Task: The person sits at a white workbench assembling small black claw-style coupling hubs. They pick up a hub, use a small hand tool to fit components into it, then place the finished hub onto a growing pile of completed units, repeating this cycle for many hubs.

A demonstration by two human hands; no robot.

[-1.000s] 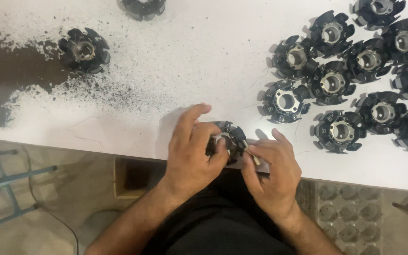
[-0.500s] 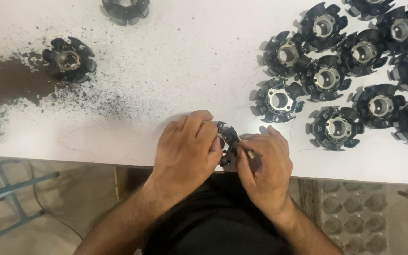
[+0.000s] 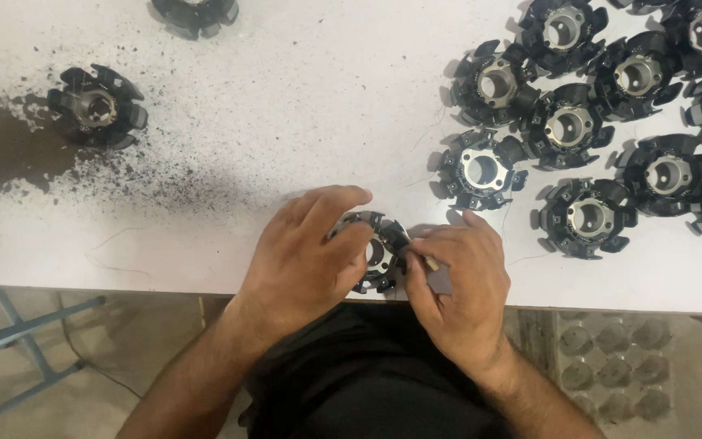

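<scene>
At the near edge of the white table (image 3: 302,106), my left hand (image 3: 302,260) grips a black star-shaped motor core with a metal hub (image 3: 377,244), covering most of its left side. My right hand (image 3: 458,280) presses against the core's right side, its thumb and fingers pinching a small thin tool or wire end (image 3: 431,262) at the core's rim. Both hands hide the core's lower part.
Several similar black cores (image 3: 566,126) lie grouped at the right of the table. One core (image 3: 97,106) lies at the far left beside a dark patch of black dust (image 3: 10,154); another (image 3: 195,10) is at the top edge. A blue metal frame (image 3: 18,341) stands below left.
The view has shifted a little; both hands stay on the core at the table edge, turning it slightly between the fingers.
</scene>
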